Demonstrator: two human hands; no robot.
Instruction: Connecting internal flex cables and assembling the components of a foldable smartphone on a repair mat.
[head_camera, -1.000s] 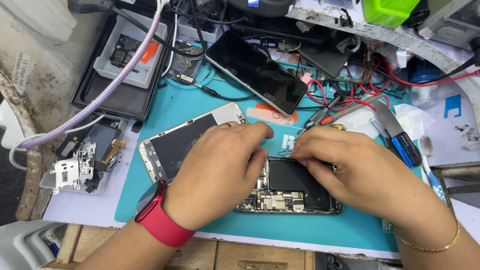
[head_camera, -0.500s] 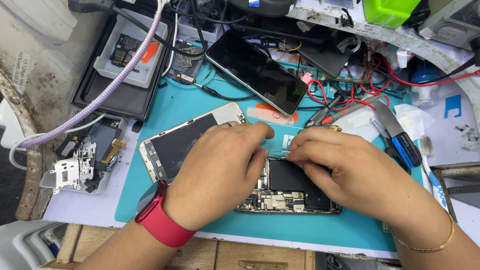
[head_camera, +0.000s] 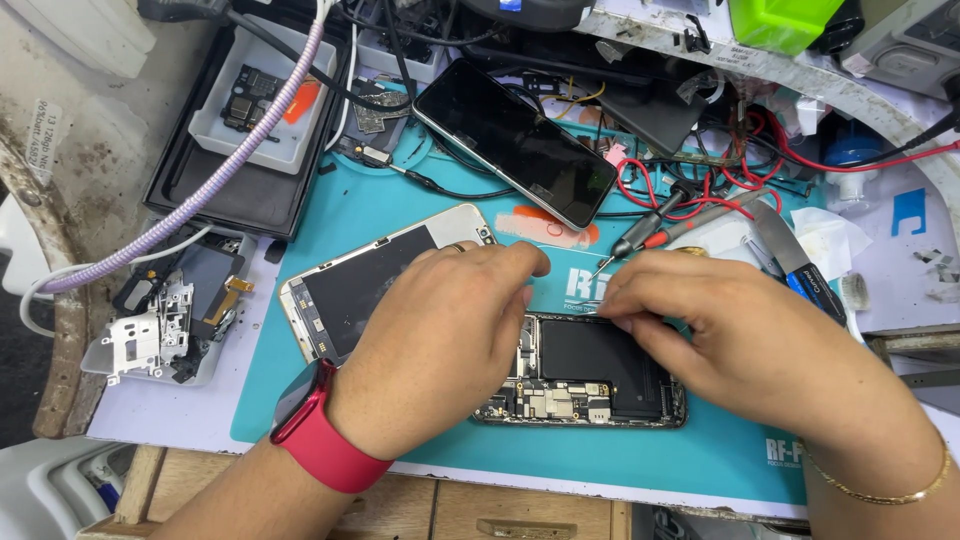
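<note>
- Left hand, red wristband: curled palm-down, fingertips pressing opened phone.
- Right hand: fingers bent, pinching at phone's top edge; what it holds hidden.
- Phone: flat black battery, bare circuit board, on teal mat.

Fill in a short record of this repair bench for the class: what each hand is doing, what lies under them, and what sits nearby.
Left hand: left hand rests over the left end of the opened phone, a red wristband on the wrist.
Right hand: right hand, fingertips at the top edge of the opened phone; what they pinch is hidden.
Surface: teal work mat.
Nearby: detached screen panel at left, dark phone behind, probe with red leads, white parts tray.
</note>
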